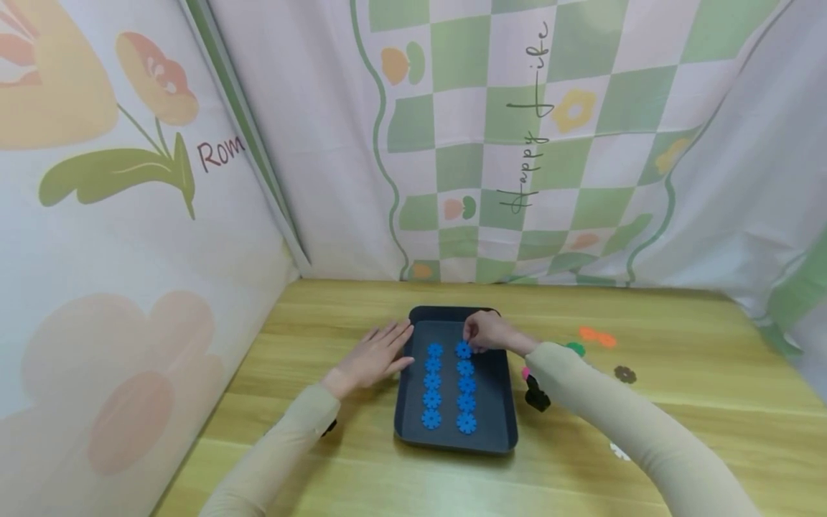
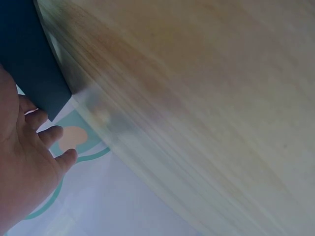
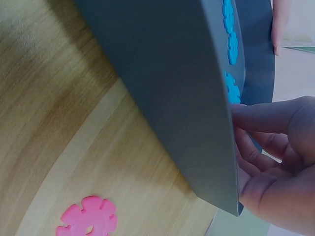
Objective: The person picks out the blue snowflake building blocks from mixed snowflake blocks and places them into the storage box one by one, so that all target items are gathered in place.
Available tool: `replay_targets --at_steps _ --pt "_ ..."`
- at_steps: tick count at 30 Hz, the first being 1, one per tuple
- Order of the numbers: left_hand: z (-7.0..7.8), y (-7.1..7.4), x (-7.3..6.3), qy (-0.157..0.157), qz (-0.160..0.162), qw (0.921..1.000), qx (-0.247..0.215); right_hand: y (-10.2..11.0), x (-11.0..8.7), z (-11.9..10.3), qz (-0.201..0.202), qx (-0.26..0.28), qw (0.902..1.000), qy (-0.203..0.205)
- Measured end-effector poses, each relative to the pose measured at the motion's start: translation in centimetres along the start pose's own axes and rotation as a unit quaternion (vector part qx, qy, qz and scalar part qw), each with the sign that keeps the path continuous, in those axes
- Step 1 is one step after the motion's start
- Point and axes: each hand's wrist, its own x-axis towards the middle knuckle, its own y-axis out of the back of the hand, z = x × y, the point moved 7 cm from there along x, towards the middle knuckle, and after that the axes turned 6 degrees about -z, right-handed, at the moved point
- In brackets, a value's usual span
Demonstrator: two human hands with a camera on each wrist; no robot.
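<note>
A dark grey rectangular tray lies on the table with two columns of blue flower-shaped discs in it. The left column holds several discs; so does the right column. My left hand rests at the tray's left rim, fingers extended; the left wrist view also shows that hand beside the tray wall. Over the far end of the right column, my right hand pinches the edge of the farthest blue disc. In the right wrist view, the tray wall partly hides these fingertips.
Right of the tray lie loose flower discs: orange ones, a green one, a brown one, a white one, black ones and a pink one. A printed curtain hangs behind the table.
</note>
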Motion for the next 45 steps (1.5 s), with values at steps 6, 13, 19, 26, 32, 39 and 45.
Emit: replay_targets --at_steps 6,13,19,26,32,39,45 --pt "0.1 0.1 0.1 -0.001 0.0 1.0 -0.003 0.0 -0.1 0.2 -0.006 0.003 0.9999 -0.014" --pt "0.2 -0.1 0.3 -0.005 0.002 1.0 -0.002 0.1 -0.4 0.4 0.001 0.002 0.9995 -0.03" --pt "0.2 -0.2 0.4 -0.003 0.006 1.0 0.004 0.3 -0.7 0.1 0.004 0.01 0.9998 -0.014" --pt "0.3 0.2 0.6 -0.014 0.011 0.9998 0.001 1.4 -1.8 -0.5 0.011 0.029 0.9992 0.024" --pt "-0.1 0.4 0.7 -0.017 0.017 0.9996 0.015 2.3 -3.1 -0.5 0.025 0.044 0.9973 0.053" --pt "-1.1 0.8 0.8 -0.011 0.059 0.998 -0.019 3.5 -5.2 0.4 0.089 0.024 0.9917 0.089" --pt "-2.5 1.6 0.5 0.014 0.097 0.9945 -0.037 4.3 -7.4 2.8 0.156 -0.023 0.9858 0.059"
